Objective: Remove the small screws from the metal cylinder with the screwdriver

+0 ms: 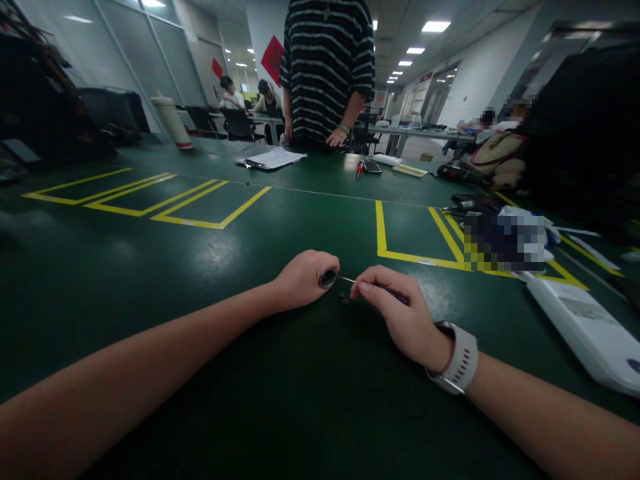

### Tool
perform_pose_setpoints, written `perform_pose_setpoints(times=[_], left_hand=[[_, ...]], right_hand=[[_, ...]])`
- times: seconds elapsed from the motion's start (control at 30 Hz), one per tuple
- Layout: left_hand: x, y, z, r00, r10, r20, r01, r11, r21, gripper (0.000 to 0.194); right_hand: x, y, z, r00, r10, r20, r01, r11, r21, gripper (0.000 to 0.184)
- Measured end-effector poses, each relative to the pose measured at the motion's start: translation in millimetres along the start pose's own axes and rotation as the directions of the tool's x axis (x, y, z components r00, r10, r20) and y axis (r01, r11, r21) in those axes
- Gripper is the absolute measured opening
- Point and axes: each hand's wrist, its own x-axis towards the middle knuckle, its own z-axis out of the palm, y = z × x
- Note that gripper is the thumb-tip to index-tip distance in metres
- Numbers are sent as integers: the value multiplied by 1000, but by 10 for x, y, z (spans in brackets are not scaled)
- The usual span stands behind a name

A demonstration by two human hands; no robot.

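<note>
My left hand (303,279) rests on the green table (200,320), fingers closed around a small dark round part (327,278) whose end faces right. My right hand (395,313), with a white watch on the wrist, pinches a thin screwdriver (373,285) with a purple handle. Its metal tip touches the round part. Two tiny black rings (343,298) lie on the table just below the tip, between both hands.
Yellow tape rectangles (200,200) mark the table. A white flat device (585,330) lies at the right. Papers (273,159), a red-handled tool (359,168) and a phone (373,167) lie at the far edge, where a person in a striped shirt (327,67) stands. A white bottle (171,121) stands far left.
</note>
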Motion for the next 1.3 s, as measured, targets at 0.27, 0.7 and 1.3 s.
perform_pose_setpoints(times=[0.27,0.7,1.3], left_hand=[[-1,33,-18,997,69,34,-70,997,40,9],[9,31,-2,997,65,28,-68,994,82,8],[15,43,6,999,22,44,-27,993,113,9]], right_hand=[[109,109,-31,983,179,35,-179,912,369,19],[63,20,-37,998,61,-15,-58,989,135,19],[170,260,-28,938,338,-74,-241,792,562,14]])
